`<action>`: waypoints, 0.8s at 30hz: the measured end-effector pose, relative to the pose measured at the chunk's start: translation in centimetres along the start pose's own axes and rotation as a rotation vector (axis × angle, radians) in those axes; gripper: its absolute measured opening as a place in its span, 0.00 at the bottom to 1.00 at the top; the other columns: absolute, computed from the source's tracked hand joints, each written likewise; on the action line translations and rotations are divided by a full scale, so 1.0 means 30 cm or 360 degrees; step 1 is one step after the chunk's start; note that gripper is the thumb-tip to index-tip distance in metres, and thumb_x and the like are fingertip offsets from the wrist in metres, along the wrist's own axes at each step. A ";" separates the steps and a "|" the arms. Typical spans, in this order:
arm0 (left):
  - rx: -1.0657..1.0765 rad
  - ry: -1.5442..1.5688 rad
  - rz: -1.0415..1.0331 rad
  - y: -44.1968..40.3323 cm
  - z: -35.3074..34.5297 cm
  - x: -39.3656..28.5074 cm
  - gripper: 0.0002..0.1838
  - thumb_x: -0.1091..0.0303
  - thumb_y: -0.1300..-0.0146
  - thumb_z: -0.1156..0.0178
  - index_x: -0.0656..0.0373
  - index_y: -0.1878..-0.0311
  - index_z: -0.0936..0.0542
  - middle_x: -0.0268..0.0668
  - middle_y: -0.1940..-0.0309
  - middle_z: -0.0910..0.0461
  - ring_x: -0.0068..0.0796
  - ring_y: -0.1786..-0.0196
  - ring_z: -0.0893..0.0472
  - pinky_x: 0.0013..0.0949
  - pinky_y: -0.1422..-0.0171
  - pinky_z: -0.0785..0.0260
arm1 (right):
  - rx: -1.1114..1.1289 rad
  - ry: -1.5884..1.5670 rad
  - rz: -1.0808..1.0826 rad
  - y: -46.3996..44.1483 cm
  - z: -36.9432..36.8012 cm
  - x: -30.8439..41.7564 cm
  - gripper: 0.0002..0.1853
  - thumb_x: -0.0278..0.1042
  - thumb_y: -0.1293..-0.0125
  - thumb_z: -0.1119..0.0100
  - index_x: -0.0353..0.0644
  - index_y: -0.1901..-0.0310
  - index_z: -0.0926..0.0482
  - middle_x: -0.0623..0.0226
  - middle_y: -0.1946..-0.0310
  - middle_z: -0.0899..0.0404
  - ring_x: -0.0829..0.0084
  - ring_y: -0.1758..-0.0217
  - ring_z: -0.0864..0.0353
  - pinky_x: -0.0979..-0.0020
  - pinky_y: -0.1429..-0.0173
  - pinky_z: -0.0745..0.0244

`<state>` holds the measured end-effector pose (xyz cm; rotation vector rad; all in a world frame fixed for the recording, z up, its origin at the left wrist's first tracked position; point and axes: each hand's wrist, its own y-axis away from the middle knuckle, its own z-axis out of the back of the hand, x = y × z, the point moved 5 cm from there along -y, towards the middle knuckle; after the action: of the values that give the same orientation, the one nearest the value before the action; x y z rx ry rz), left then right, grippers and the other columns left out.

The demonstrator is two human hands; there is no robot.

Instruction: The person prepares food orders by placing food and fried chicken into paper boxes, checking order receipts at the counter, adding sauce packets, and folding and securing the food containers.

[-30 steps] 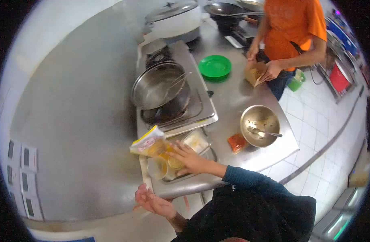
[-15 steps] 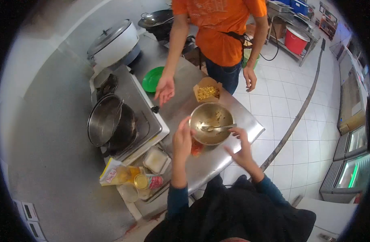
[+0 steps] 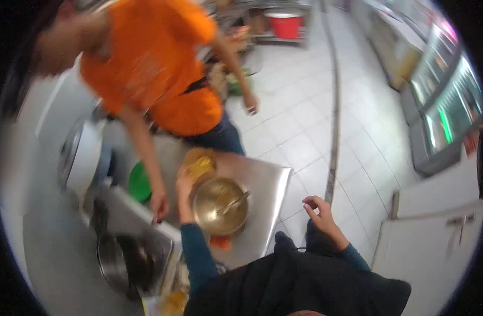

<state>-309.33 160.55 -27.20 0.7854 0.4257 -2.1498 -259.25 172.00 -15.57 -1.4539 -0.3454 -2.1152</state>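
Note:
The metal bowl (image 3: 221,206) stands on the steel table, a fork (image 3: 235,203) leaning inside it. My left hand (image 3: 184,188) is at the bowl's left rim, near the cardboard box (image 3: 201,163) of yellow food; its fingers are blurred, so its hold cannot be made out. Away from the table, over the floor, my right hand (image 3: 321,211) is raised with bent fingers apart and nothing in it. An orange-red packet (image 3: 220,242) lies just below the bowl.
A person in an orange shirt (image 3: 152,68) leans over the table's far side, one hand (image 3: 159,204) near the stove. Left are a green plate (image 3: 140,182), a pan (image 3: 113,262) and a white pot (image 3: 85,156). Fridges (image 3: 446,118) stand right.
The view has swung right. My left hand has moved up toward the food box, and my right hand has moved away from the bowl. The other person leans in closer.

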 end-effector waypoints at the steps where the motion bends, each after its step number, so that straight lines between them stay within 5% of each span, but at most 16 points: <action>1: -0.0671 -0.0208 -0.1394 0.042 0.046 -0.105 0.16 0.66 0.40 0.49 0.60 0.50 0.26 0.37 0.72 0.22 0.33 0.72 0.24 0.34 0.69 0.31 | -0.0094 -0.0020 -0.0060 0.025 0.022 -0.048 0.08 0.29 0.41 0.46 0.36 0.61 0.25 0.61 0.68 0.23 0.71 0.67 0.25 0.72 0.62 0.31; 3: -0.0048 0.0909 0.0058 0.045 0.027 -0.040 0.18 0.64 0.38 0.50 0.59 0.46 0.29 0.27 0.79 0.29 0.15 0.79 0.34 0.21 0.78 0.40 | -0.0220 -0.0007 -0.0135 0.055 0.066 -0.107 0.08 0.30 0.40 0.47 0.37 0.61 0.25 0.62 0.68 0.23 0.72 0.68 0.25 0.73 0.63 0.31; 4: 0.0027 0.1199 0.0154 0.058 0.022 -0.059 0.23 0.58 0.34 0.53 0.56 0.38 0.36 0.27 0.81 0.32 0.13 0.81 0.36 0.20 0.79 0.43 | -0.0256 -0.0003 -0.0164 0.063 0.082 -0.128 0.08 0.31 0.40 0.47 0.37 0.61 0.25 0.62 0.68 0.23 0.73 0.68 0.25 0.73 0.63 0.30; 6: -0.0051 0.1158 0.0208 0.094 0.043 -0.157 0.23 0.48 0.32 0.61 0.59 0.54 0.28 0.28 0.81 0.34 0.18 0.81 0.35 0.22 0.78 0.42 | -0.0322 -0.0154 -0.0331 0.058 0.088 -0.171 0.09 0.32 0.40 0.47 0.37 0.61 0.25 0.63 0.69 0.23 0.76 0.69 0.25 0.74 0.64 0.30; 8: 0.0008 0.0984 0.0391 0.035 -0.004 -0.008 0.25 0.44 0.33 0.62 0.58 0.67 0.30 0.29 0.82 0.33 0.20 0.80 0.33 0.23 0.78 0.40 | -0.0288 -0.0345 -0.0435 0.002 0.026 -0.243 0.09 0.34 0.39 0.47 0.37 0.61 0.25 0.65 0.70 0.22 0.80 0.69 0.25 0.76 0.65 0.29; 11: -0.0117 0.1074 0.0574 0.060 -0.010 -0.065 0.26 0.42 0.34 0.61 0.58 0.70 0.31 0.30 0.83 0.32 0.20 0.81 0.32 0.23 0.78 0.39 | -0.0175 -0.0596 -0.0212 -0.246 -0.127 -0.319 0.09 0.31 0.39 0.48 0.36 0.61 0.25 0.65 0.71 0.22 0.79 0.68 0.24 0.76 0.65 0.29; 16: -0.0008 0.0973 0.0492 0.041 0.015 -0.211 0.26 0.41 0.35 0.62 0.58 0.64 0.31 0.31 0.82 0.30 0.20 0.81 0.31 0.23 0.78 0.39 | 0.0206 -0.0584 -0.0016 -0.721 -0.484 -0.345 0.10 0.31 0.38 0.51 0.37 0.58 0.25 0.67 0.69 0.24 0.80 0.72 0.25 0.77 0.71 0.28; 21: 0.0067 0.0978 0.0324 0.056 0.045 -0.441 0.27 0.42 0.34 0.64 0.59 0.58 0.32 0.31 0.78 0.29 0.18 0.79 0.30 0.21 0.77 0.39 | 0.0164 -0.1105 -0.0750 -0.851 -0.741 -0.398 0.11 0.32 0.37 0.54 0.39 0.58 0.25 0.68 0.70 0.23 0.78 0.78 0.26 0.76 0.72 0.28; 24: 0.0125 0.1150 0.0222 0.098 0.068 -0.627 0.27 0.44 0.33 0.64 0.60 0.50 0.30 0.33 0.70 0.26 0.18 0.75 0.29 0.20 0.76 0.38 | 0.0255 -0.1894 -0.1106 -0.803 -0.778 -0.382 0.20 0.46 0.34 0.57 0.41 0.47 0.31 0.63 0.57 0.26 0.73 0.62 0.25 0.73 0.63 0.28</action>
<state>-298.53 168.29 -13.40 1.5885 0.6265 -1.7073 -288.00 183.46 -32.80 -2.5875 -1.5794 -1.2710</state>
